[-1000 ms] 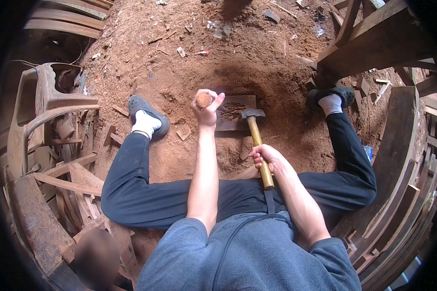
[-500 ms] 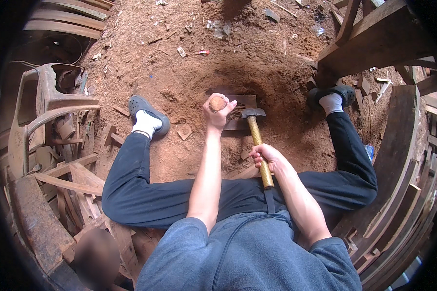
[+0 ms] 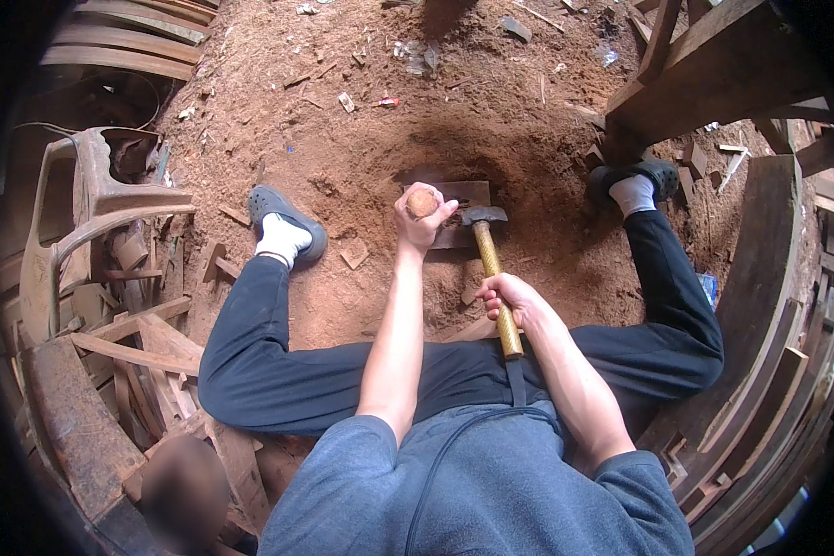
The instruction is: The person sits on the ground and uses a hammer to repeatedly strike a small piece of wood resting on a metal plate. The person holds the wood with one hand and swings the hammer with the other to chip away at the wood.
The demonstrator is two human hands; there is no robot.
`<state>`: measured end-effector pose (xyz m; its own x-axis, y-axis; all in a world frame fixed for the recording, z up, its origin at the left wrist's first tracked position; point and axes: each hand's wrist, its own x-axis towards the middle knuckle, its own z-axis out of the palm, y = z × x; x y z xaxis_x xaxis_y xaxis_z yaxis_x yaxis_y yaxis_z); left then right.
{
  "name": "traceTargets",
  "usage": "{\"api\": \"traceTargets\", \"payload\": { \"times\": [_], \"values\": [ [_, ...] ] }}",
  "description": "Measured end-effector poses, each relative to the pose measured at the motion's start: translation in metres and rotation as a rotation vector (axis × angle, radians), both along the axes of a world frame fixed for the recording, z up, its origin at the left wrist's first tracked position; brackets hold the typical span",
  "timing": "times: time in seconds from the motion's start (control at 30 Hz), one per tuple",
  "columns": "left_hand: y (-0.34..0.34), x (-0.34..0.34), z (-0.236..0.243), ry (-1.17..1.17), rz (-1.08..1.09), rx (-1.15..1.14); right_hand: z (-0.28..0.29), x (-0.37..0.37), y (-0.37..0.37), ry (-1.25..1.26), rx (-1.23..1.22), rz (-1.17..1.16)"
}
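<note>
My left hand (image 3: pixel 415 225) is closed around an upright wooden handle (image 3: pixel 423 203), whose round brown end faces up. Its thumb points right, and whatever lies below the handle is hidden by the fist. Under that fist a flat piece of dark wood (image 3: pixel 473 192) lies on the ground, partly covered. My right hand (image 3: pixel 511 298) grips a hammer (image 3: pixel 487 250) by its yellow patterned handle, close to the butt. The grey hammer head (image 3: pixel 484 215) is over the wood's right part, just right of my left thumb; whether it touches the wood I cannot tell.
Reddish sawdust and wood scraps cover the ground between my legs. At left stand a worn plastic chair (image 3: pixel 111 199) and a heap of timber offcuts (image 3: pixel 148 338). Long planks (image 3: pixel 755 278) are stacked at right, below a thick wooden beam (image 3: pixel 713 83). A blurred round shape is at lower left.
The view has shifted very slightly. My left hand has moved a touch, with the handle's top a little lower and further right. The hammer stays in place.
</note>
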<state>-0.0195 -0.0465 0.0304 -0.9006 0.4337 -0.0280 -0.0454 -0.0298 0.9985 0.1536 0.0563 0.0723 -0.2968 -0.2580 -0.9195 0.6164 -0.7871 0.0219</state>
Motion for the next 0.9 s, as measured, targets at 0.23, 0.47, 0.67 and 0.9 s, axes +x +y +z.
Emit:
{"api": "traceTargets", "payload": {
  "times": [0.23,0.47,0.67,0.9],
  "values": [
    [0.001,0.003,0.001,0.015,-0.023,-0.054,0.002,-0.002,0.0,-0.012,-0.021,0.006],
    [0.007,0.009,-0.003,0.006,-0.11,-0.035,-0.004,0.0,0.0,-0.007,-0.061,-0.036],
    [0.006,0.01,-0.002,0.009,-0.148,-0.067,0.02,0.002,0.001,0.142,0.242,0.114],
    [0.004,0.006,-0.011,0.199,-0.09,-0.173,0.104,0.009,0.012,0.366,0.843,0.25]
  ]
}}
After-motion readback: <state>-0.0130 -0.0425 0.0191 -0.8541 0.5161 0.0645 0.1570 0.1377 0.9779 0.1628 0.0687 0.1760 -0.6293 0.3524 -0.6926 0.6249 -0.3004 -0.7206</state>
